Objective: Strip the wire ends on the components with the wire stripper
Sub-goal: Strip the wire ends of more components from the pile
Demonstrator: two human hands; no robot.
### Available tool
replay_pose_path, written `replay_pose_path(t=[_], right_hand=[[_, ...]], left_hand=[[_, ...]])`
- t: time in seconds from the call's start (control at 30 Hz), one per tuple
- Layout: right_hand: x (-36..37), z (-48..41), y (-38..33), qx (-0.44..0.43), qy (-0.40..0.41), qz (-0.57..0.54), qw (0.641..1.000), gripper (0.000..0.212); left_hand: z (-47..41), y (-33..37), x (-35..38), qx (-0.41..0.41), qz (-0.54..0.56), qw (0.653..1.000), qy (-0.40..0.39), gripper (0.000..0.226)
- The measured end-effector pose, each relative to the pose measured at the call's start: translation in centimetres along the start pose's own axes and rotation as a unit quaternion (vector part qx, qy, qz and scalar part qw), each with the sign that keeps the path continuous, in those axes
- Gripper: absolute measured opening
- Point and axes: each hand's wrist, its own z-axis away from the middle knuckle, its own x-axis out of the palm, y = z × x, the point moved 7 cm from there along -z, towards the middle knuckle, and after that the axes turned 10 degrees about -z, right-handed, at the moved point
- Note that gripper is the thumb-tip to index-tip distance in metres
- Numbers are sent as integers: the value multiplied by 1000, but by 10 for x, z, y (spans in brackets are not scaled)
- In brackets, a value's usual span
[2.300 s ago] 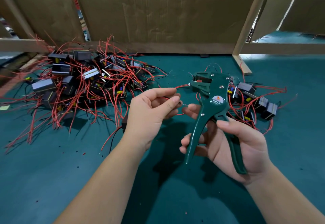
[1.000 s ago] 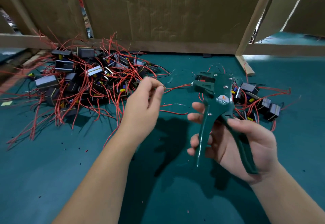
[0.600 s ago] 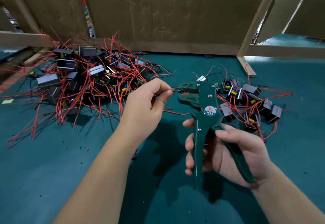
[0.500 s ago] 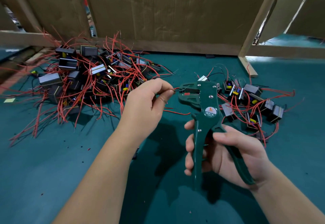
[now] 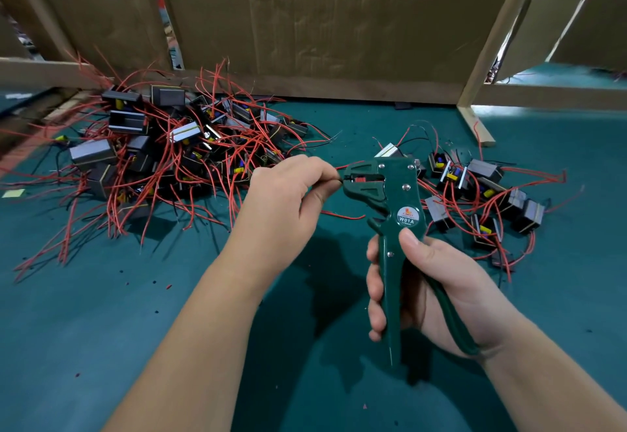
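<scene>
Green-handled, the single wire stripper (image 5: 393,224) stands nearly upright in our right hand (image 5: 437,292), long axis running from 6 o'clock up to 12, its head pointing toward 9 o'clock. Our right grip is wrapped around both handles, squeezed close together. Our left hand (image 5: 288,207) sits just beside the head at its 9 o'clock, thumb and forefinger pinched on one red wire (image 5: 339,177) whose end enters the stripper's mouth. Two hands, one tool. On the teal surface (image 5: 101,330) lie two groups of small black components with red leads: a big tangled pile (image 5: 163,153) toward 10 o'clock, too knotted to count, and a smaller scatter (image 5: 481,194) toward 2 o'clock, roughly ten pieces. One cardboard wall (image 5: 322,24) closes the far side at 12 o'clock. Tiny insulation scraps (image 5: 168,285) dot the surface.
</scene>
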Motion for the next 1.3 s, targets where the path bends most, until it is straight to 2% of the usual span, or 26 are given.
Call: replay_pose_path(t=[0.07,0.17,0.27,0.33,0.4,0.47,0.6,0.7,0.77,0.93,1.3], right_hand=[[-4,-2,0,-15,55,7,998,46],[-11,-5,-1,-37,133,20,990,39],[-12,-4,2,-17,121,-11,992,39],[-7,-4,3,1,67,-60,996,39],[-4,-5,-1,-14,25,-98,995,45],[-7,-7,-5,-33,33,-114,992,53],[-12,-5,-4,-8,66,-135,989,46],[-4,-4,2,32,27,-125,991,52],[3,-3,5,44,-9,-119,992,58],[11,-1,6,53,-55,-111,991,56],[9,0,7,45,-38,-72,996,46]], left_hand=[[1,-2,6,-12,-7,999,-38,11],[8,-11,28,-70,-14,986,-149,17],[16,-19,41,-88,-67,969,-219,19],[15,-22,37,-77,-87,972,-204,15],[12,-26,31,-89,-46,980,-171,17],[11,-32,26,-128,46,981,-139,18],[11,-37,26,-189,137,964,-128,18],[9,-33,24,-194,177,958,-116,19],[9,-31,23,-187,175,959,-121,15],[10,-26,26,-162,149,967,-131,14],[11,-23,26,-149,114,977,-105,19]])
